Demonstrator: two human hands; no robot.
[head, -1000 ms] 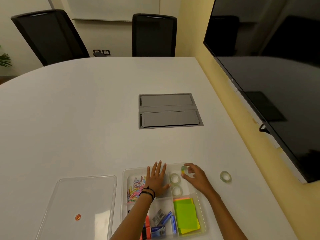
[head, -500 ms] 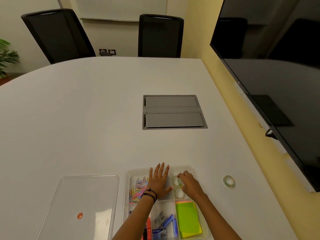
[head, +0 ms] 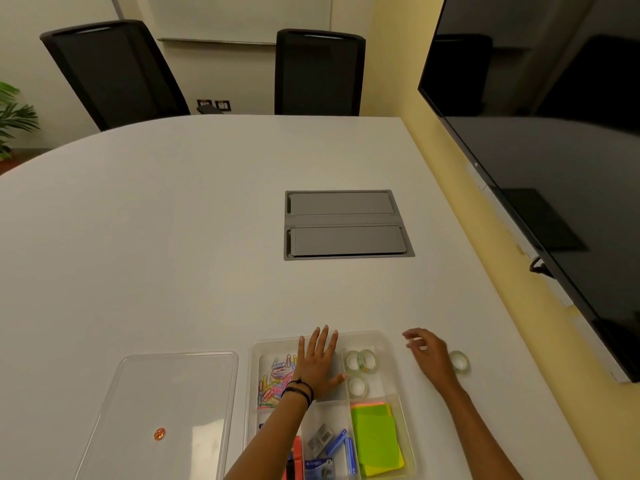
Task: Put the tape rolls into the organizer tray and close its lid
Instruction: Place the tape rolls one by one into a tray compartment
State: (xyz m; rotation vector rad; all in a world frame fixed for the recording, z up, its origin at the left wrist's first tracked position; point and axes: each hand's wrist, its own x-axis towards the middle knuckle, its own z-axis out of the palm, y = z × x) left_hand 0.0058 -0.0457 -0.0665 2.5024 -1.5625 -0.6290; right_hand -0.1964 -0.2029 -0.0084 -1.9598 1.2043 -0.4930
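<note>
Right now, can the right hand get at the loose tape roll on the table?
Probably yes: the right hand is open, right beside the tape roll lying outside the tray, nothing between them.

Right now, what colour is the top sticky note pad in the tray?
Bright green sticky note pad, seen in the head view.

No text can be read for certain — only a small white mark on the blue box (head: pixel 319 466), just behind the left hand (head: pixel 317 363) wrist, in the organizer tray (head: pixel 388 341) — too blurred to make out.
</note>
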